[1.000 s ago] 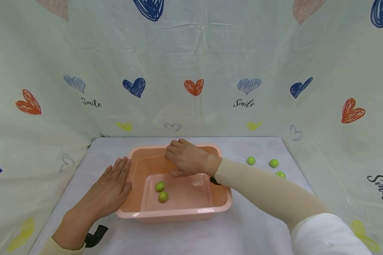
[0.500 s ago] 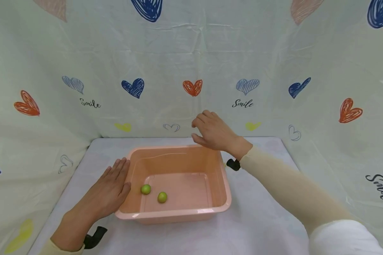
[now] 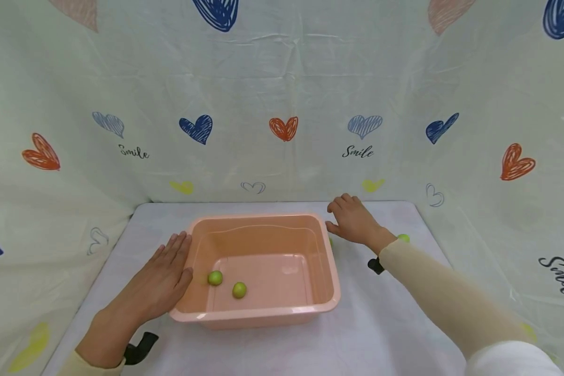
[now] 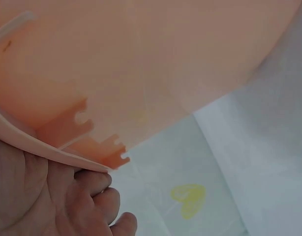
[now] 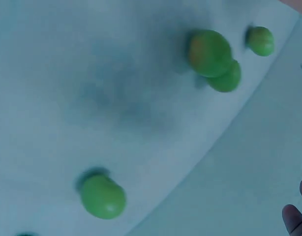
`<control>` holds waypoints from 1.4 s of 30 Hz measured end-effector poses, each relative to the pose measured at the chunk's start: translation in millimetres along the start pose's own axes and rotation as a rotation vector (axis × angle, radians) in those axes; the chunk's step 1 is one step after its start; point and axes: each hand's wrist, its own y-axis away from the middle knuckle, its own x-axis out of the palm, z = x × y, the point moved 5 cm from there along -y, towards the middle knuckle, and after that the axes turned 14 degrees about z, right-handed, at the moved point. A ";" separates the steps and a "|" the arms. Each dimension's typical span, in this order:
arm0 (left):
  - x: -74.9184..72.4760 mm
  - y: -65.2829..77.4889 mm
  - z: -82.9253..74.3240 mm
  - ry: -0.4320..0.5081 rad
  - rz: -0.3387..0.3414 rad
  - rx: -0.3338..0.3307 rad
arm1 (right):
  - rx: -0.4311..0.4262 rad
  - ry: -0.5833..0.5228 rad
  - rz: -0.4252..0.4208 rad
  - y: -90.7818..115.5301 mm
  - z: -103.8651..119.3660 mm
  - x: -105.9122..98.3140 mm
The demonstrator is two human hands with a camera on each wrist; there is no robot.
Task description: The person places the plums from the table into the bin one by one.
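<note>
A pink plastic basin (image 3: 263,315) stands on the white-covered table. On its floor, toward the left, lie two small round green fruits, one by the left wall (image 3: 214,278) and a nearer fruit (image 3: 239,290). My left hand (image 3: 160,277) rests along the left rim with straight fingers; the left wrist view shows its palm against the basin wall (image 4: 141,64). Just beyond the basin's right rim, my right hand (image 3: 354,219) hovers over the table, fingers loosely bent and holding nothing. Several more green fruits (image 5: 104,196) lie beneath it in the right wrist view.
To the right, a green fruit (image 3: 403,238) shows partly behind the right forearm. Another green fruit (image 3: 330,242) peeks out beside the basin's right rim. A cloth backdrop (image 3: 282,78) printed with hearts surrounds the table (image 3: 376,334) at the back and sides.
My right hand has risen out of the basin and moved right, then down over the table. One fruit in the basin has rolled left. My left hand has stayed at the rim.
</note>
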 end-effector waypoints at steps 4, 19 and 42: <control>-0.6 0.1 0.7 0.003 -0.001 0.006 | -0.036 0.038 0.003 8.6 2.2 32.8; -0.3 0.4 0.1 0.009 -0.007 0.012 | -0.039 0.108 0.074 17.1 15.4 81.7; -1.0 2.0 0.3 0.006 -0.018 0.026 | -0.015 0.167 0.049 24.6 6.0 84.0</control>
